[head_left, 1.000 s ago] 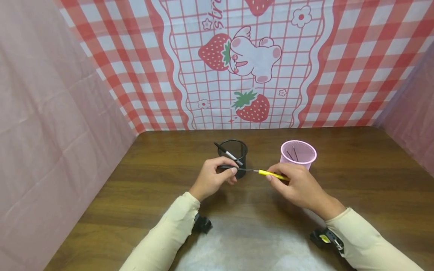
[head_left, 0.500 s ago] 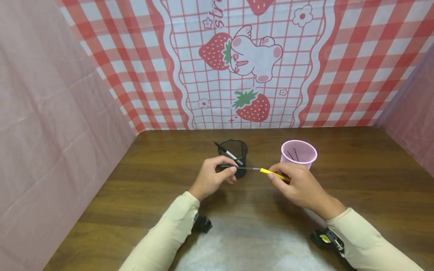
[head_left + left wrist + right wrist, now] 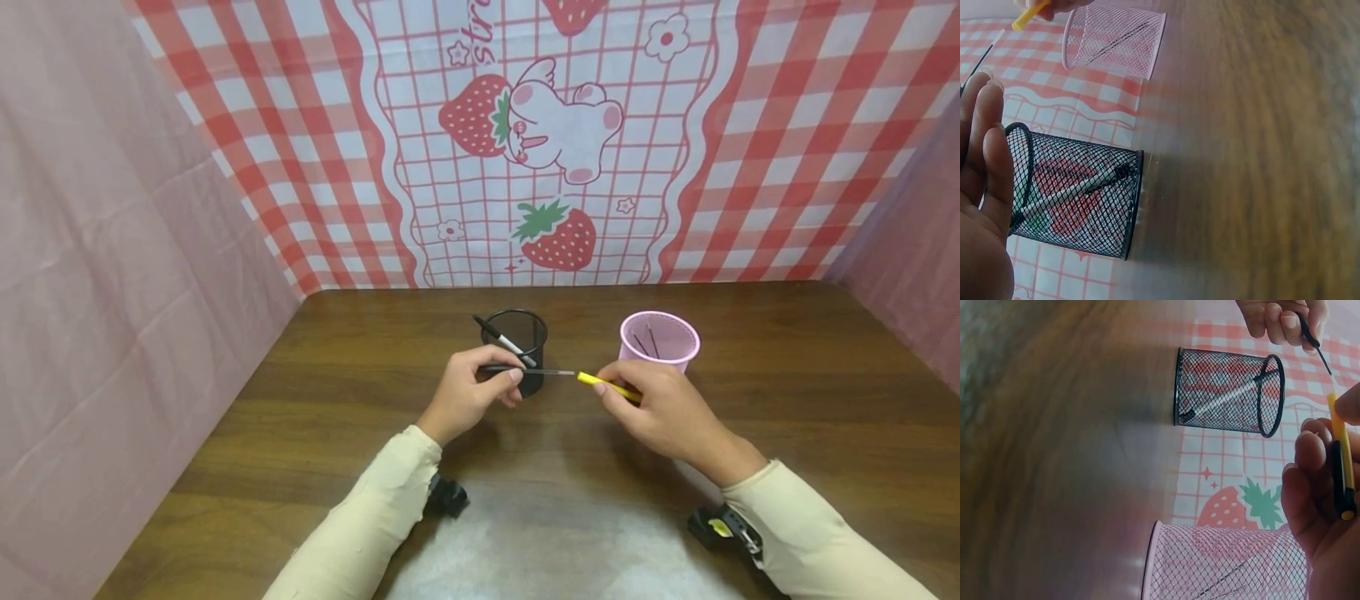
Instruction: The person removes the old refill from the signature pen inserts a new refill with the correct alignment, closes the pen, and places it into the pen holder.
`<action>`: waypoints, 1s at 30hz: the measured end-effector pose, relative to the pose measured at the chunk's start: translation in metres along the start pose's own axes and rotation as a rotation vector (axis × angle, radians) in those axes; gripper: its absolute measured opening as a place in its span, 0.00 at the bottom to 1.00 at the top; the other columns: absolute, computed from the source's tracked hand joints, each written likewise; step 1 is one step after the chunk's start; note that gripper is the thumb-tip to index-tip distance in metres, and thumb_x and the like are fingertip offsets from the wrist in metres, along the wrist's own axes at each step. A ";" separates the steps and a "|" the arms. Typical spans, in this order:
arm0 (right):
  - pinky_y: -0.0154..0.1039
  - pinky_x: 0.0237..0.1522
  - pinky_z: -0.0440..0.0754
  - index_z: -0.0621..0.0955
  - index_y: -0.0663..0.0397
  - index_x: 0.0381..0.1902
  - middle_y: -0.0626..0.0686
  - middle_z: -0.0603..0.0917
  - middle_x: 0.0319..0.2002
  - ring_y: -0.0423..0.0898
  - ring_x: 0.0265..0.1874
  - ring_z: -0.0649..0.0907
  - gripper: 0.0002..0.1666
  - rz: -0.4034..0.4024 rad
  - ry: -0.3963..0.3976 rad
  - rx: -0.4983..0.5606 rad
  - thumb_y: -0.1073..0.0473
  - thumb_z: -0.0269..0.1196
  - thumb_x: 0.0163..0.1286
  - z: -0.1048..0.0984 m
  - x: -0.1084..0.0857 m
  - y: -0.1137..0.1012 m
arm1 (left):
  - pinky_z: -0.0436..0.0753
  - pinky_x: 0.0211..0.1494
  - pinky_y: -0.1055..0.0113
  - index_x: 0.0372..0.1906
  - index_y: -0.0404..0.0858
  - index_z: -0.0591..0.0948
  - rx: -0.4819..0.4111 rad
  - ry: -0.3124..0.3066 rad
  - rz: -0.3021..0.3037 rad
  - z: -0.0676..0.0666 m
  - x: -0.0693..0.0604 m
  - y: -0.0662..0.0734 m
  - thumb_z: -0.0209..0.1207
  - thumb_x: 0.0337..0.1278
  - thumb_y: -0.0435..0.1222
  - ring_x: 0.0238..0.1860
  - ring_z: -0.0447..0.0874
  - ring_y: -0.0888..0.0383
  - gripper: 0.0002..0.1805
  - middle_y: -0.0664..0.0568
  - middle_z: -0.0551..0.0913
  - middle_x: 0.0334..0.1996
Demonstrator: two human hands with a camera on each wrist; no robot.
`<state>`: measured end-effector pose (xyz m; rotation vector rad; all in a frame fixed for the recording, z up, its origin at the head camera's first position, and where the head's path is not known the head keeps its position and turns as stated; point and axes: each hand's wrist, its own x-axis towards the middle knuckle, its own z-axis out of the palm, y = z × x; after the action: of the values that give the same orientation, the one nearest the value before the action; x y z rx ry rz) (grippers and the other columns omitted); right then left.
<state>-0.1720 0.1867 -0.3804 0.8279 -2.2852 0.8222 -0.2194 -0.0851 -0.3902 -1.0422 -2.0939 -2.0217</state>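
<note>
My left hand (image 3: 467, 393) pinches the black pen grip (image 3: 497, 367), from which a thin dark refill (image 3: 551, 372) with a clear end points right. Facing it, my right hand (image 3: 667, 410) holds a yellow pen barrel (image 3: 588, 379), which has a black clip (image 3: 1341, 475) in the right wrist view. A small gap separates the refill's clear end from the barrel's mouth. Behind the left hand stands a black mesh pen cup (image 3: 534, 382) with a black-and-white marker (image 3: 516, 342) leaning in it. A pink mesh cup (image 3: 677, 365) stands behind the right hand, holding thin dark sticks (image 3: 652, 340).
Both cups stand on a brown wooden table (image 3: 300, 400). A strawberry-print checked cloth (image 3: 480, 225) hangs at its back edge. Pink cloth (image 3: 135, 275) hangs at the left side and again at the right.
The yellow barrel has shifted slightly right, away from the left hand. The refill's end, inside the barrel a second ago, now shows outside it. The cups have stayed put.
</note>
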 end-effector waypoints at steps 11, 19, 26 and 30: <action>0.25 0.26 0.69 0.85 0.46 0.33 0.35 0.80 0.26 0.34 0.24 0.73 0.07 -0.012 -0.009 -0.055 0.65 0.71 0.59 -0.004 0.002 0.003 | 0.87 0.25 0.55 0.41 0.25 0.83 0.013 0.025 0.047 0.001 0.000 0.000 0.61 0.63 0.27 0.22 0.84 0.53 0.07 0.39 0.83 0.24; 0.33 0.24 0.72 0.84 0.44 0.31 0.33 0.77 0.25 0.33 0.22 0.71 0.07 0.000 -0.070 -0.090 0.62 0.71 0.59 -0.004 0.004 0.001 | 0.87 0.24 0.56 0.41 0.25 0.83 0.023 0.075 0.081 0.003 -0.001 0.002 0.62 0.63 0.25 0.21 0.83 0.54 0.06 0.40 0.83 0.26; 0.32 0.24 0.74 0.83 0.41 0.28 0.29 0.75 0.23 0.31 0.22 0.73 0.07 0.020 -0.163 -0.091 0.61 0.70 0.58 -0.004 0.003 0.001 | 0.87 0.24 0.58 0.42 0.24 0.84 0.037 0.066 0.074 0.003 -0.001 0.002 0.62 0.64 0.26 0.22 0.83 0.54 0.07 0.31 0.81 0.30; 0.31 0.24 0.73 0.82 0.39 0.27 0.28 0.73 0.22 0.30 0.21 0.72 0.08 0.016 -0.206 -0.102 0.60 0.71 0.57 -0.003 0.002 0.001 | 0.87 0.24 0.58 0.42 0.23 0.83 0.041 0.062 0.060 0.003 -0.001 0.002 0.62 0.64 0.26 0.22 0.83 0.54 0.07 0.36 0.82 0.29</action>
<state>-0.1731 0.1894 -0.3775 0.8837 -2.4934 0.6463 -0.2164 -0.0831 -0.3897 -1.0101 -2.0394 -1.9494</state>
